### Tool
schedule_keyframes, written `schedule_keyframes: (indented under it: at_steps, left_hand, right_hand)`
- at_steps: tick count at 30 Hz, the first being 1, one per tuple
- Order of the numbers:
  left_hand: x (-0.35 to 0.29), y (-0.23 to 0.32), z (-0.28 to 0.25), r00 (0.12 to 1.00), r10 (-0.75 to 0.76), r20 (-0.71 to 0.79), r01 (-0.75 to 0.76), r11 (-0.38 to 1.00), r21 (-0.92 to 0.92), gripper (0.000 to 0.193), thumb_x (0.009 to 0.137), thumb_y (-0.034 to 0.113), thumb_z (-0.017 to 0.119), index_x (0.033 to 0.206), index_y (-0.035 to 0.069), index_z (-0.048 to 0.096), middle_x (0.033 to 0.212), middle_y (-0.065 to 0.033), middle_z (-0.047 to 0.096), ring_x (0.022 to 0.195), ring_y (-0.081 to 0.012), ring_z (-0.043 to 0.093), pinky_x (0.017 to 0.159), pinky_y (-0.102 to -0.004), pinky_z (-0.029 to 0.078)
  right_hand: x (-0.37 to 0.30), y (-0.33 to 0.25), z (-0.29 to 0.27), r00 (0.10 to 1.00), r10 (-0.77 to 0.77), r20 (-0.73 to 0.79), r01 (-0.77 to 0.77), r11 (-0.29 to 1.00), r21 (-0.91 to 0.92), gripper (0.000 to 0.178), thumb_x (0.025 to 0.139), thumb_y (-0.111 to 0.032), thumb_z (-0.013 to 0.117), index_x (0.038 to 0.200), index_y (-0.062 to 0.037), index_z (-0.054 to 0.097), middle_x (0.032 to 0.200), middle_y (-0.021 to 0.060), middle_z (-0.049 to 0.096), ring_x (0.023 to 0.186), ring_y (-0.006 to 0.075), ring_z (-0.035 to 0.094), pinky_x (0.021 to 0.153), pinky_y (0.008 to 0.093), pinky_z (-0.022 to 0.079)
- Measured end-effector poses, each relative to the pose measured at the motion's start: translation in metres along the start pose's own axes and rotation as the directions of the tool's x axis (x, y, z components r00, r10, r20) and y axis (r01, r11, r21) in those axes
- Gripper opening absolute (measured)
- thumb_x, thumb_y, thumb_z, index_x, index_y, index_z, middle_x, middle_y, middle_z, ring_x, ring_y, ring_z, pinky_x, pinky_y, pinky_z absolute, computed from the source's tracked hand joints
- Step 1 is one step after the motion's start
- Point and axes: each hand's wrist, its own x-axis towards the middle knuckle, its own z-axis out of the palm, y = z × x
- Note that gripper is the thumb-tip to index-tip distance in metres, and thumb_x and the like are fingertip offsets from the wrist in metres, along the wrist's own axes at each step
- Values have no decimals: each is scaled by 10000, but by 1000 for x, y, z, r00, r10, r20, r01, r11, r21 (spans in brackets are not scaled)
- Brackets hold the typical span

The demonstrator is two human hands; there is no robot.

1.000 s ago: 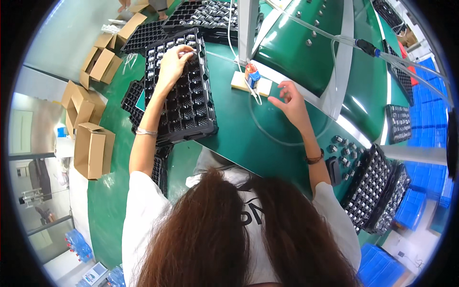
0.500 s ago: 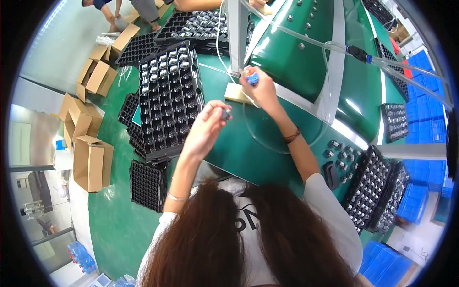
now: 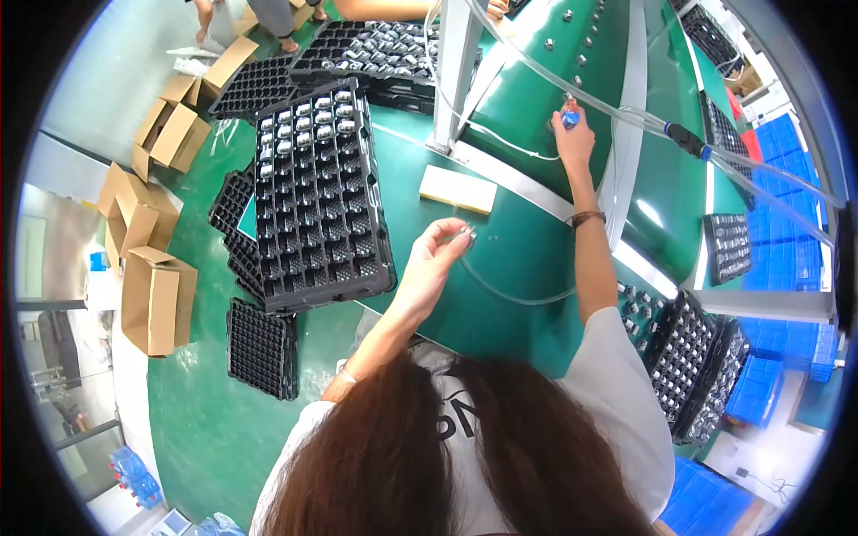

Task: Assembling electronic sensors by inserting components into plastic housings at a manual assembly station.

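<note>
While the left hand [image 3: 431,261] pinches a small metallic part [image 3: 469,234] between thumb and fingertips above the bench [image 3: 523,246], the right hand [image 3: 576,136] is wrapped around a blue device [image 3: 571,117] and stretched out over the green belt [image 3: 523,94]. That device, with an orange tip and what seems to be a thin white cable [image 3: 514,146] trailing to it, stands near a line of metal pieces [image 3: 581,61] on the belt. The pale block [image 3: 458,189] lies on the bench between the two arms, touched by neither hand. To the left sits a black tray [image 3: 338,293], tilted, with shiny parts in its far rows and the nearer cells apparently vacant.

The step in hand looks like handling one part on the left while the right places or works the device at the belt; whether its tip touches a piece is too small to tell. From here, the next move would seem to call for a steady right wrist, slack in the cable, and a light, secure pinch on the left
</note>
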Motion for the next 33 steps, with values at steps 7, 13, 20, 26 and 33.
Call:
schedule_keyframes:
  at_steps: [7,13,20,26,33]
  left_hand:
    - [25,-19,-7,988,103,-115,-112,991,-68,286,896,106,578,1162,4,552,1041,-20,583,940,-81,537,878,-231,404]
    - [26,-9,-5,989,94,-110,-102,993,-65,286,885,109,594,1151,4,577,1040,-34,606,935,-87,540,868,-227,406]
    - [19,-9,-8,993,82,-87,-84,996,-21,331,860,119,630,1158,-15,576,1026,-65,617,938,-106,547,873,-237,413]
    - [13,-10,-13,985,131,-112,-133,991,-6,368,839,113,654,1171,-20,567,1107,-89,593,982,-124,545,904,-254,412]
    - [-1,9,-13,984,152,-92,-149,988,40,468,856,116,632,1279,5,466,1187,-79,546,1112,-146,494,953,-281,397]
  right_hand:
    - [-64,-75,-36,936,79,342,-315,617,721,227,886,-238,597,940,-17,593,840,-7,576,741,63,541,653,224,432]
    - [-159,-124,-60,795,-125,593,-477,474,740,166,890,-139,481,990,-24,547,894,22,558,785,83,521,724,208,418]
    - [-175,-143,-72,803,-241,545,-400,460,793,139,868,-99,479,972,-27,536,931,31,552,851,92,528,756,223,426]
    - [-179,-139,-66,794,-260,549,-439,380,814,119,879,-81,540,966,-11,584,904,30,609,816,90,574,713,230,459]
    - [-175,-142,-53,773,-357,524,-326,485,811,129,866,-105,577,945,-2,581,839,20,614,747,84,571,663,219,459]
